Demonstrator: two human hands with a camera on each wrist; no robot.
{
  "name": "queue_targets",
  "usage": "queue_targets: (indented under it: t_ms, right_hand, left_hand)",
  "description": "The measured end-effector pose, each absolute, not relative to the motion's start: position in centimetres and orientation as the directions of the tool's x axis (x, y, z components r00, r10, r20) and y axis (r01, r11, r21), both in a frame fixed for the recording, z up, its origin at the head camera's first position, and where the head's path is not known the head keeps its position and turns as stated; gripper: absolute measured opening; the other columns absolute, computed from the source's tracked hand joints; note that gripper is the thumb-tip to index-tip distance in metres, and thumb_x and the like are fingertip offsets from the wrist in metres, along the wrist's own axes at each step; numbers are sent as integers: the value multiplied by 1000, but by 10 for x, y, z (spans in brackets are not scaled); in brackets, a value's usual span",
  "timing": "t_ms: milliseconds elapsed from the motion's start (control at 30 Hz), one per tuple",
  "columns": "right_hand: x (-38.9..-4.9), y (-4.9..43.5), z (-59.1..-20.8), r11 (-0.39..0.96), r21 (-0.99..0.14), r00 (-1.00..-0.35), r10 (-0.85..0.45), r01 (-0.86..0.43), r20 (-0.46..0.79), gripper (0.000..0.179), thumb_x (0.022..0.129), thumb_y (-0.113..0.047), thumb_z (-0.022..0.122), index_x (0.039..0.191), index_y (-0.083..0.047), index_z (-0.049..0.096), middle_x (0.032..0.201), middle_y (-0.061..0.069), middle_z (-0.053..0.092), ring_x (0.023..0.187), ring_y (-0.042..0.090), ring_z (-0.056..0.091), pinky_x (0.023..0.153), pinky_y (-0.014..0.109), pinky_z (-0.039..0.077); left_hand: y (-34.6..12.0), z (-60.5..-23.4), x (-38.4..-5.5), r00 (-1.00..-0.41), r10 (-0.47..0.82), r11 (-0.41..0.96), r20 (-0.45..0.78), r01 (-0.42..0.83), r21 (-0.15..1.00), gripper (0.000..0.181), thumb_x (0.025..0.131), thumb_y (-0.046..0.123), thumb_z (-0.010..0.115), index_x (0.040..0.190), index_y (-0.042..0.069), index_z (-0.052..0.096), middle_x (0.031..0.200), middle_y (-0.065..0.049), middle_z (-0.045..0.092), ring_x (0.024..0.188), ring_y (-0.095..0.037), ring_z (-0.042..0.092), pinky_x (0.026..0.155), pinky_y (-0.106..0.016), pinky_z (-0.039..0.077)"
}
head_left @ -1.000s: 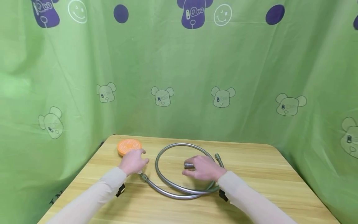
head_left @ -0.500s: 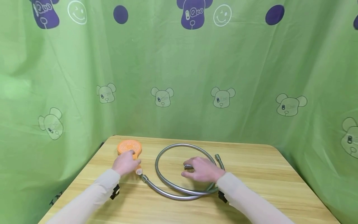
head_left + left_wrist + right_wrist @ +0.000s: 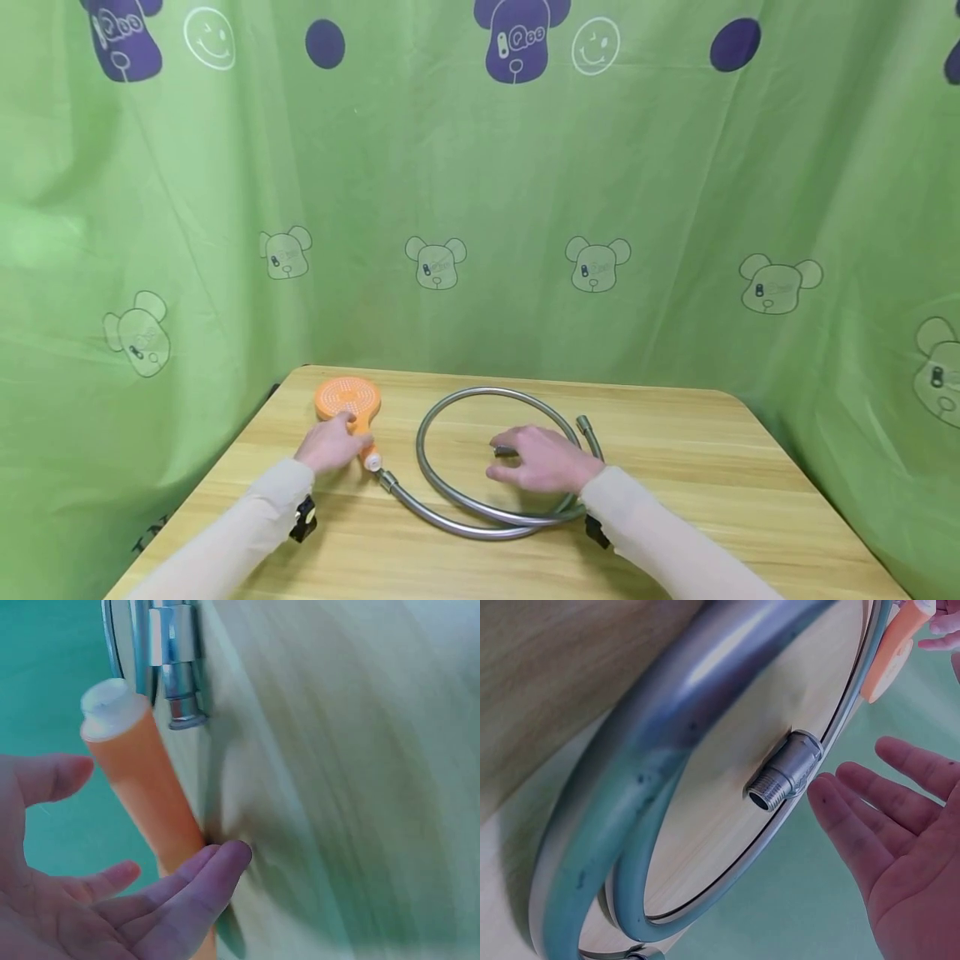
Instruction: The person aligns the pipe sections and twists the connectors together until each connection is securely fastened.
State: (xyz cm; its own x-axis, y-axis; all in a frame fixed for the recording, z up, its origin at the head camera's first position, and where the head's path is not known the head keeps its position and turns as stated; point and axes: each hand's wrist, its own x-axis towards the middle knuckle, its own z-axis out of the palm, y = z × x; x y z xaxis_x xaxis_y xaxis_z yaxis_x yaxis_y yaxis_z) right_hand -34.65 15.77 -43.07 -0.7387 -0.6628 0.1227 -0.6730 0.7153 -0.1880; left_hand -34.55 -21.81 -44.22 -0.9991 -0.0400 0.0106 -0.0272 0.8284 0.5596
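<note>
An orange shower head (image 3: pixel 347 397) lies face up at the table's far left, its white-tipped handle (image 3: pixel 146 784) angled toward the person. My left hand (image 3: pixel 327 446) is at that handle, thumb apart and fingers stretched across it; whether they touch it cannot be made out. Coiled in the middle lies a grey metal shower hose (image 3: pixel 483 391). Inside the coil is a threaded metal fitting (image 3: pixel 791 766), partly hidden in the head view by my right hand (image 3: pixel 546 458). That hand hovers with fingers extended and spread, beside the fitting in the right wrist view.
One hose end (image 3: pixel 387 481) lies close to the handle's white tip, apart from it in the left wrist view. The other hose end (image 3: pixel 584 426) points away at the coil's right. A green patterned curtain (image 3: pixel 510 325) surrounds the wooden table (image 3: pixel 720 492).
My left hand has shifted left and slightly back, uncovering the handle and its white tip. The right hand stays nearly still over the fitting. Shower head and hose have not moved.
</note>
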Motion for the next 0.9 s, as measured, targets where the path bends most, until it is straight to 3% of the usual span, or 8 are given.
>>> queue_targets:
  t_ms: [233,300,367,433,500,633,900]
  right_hand:
    - [-345,156,-433,716,-183,-738,-663,-673,121,69,94,-66,52,135,-12,62,135,5,65,124,26,62,107,46,48]
    - [-345,155,-434,717,-181,-739,-663,-673,123,64,95,-61,55,135,-12,62,135,6,65,124,26,62,107,46,48]
    - [-345,155,-434,718,-181,-740,-662,-672,122,64,95,-61,55,135,-12,63,135,6,65,124,26,62,107,46,48]
    - [-345,154,-434,717,-183,-739,-662,-673,122,65,95,-62,55,135,-12,62,136,5,65,125,26,61,107,46,48]
    - [-345,154,-434,717,-182,-739,-662,-673,123,66,94,-64,54,135,-13,63,136,5,65,125,25,61,107,46,48]
    - [-346,153,-434,715,-181,-737,-664,-676,128,67,94,-65,53,135,-13,63,136,4,65,126,25,61,108,46,47]
    - [-346,149,-434,714,-182,-736,-666,-676,120,65,94,-63,55,136,-14,62,136,5,65,125,26,61,107,46,48]
  left_hand:
    - [-225,-451,-347,-999,-25,812,22,-7,583,72,91,45,65,143,-2,48,138,-27,58,121,-48,56,101,-59,45]
    - [-226,-453,-349,-999,-33,785,5,-23,620,73,92,46,64,145,0,47,132,-25,61,107,-42,64,93,-53,50]
    - [-226,-454,-351,-999,-42,737,-27,-49,674,73,93,45,64,148,1,44,115,-22,68,85,-32,68,80,-44,54]
    - [-226,-454,-353,-997,-47,673,-64,-79,736,73,93,42,65,150,3,41,92,-14,69,62,-21,61,65,-34,53]
    - [-226,-454,-355,-994,-43,601,-98,-105,792,74,94,38,66,152,4,37,74,-7,61,50,-13,51,54,-28,49]
    - [-226,-453,-359,-992,-40,532,-118,-121,838,75,94,34,67,154,4,34,69,-5,58,50,-10,49,52,-27,51]
    - [-224,-452,-361,-991,-63,508,-117,-133,851,72,92,32,68,151,4,38,87,-13,65,65,-19,64,61,-35,60]
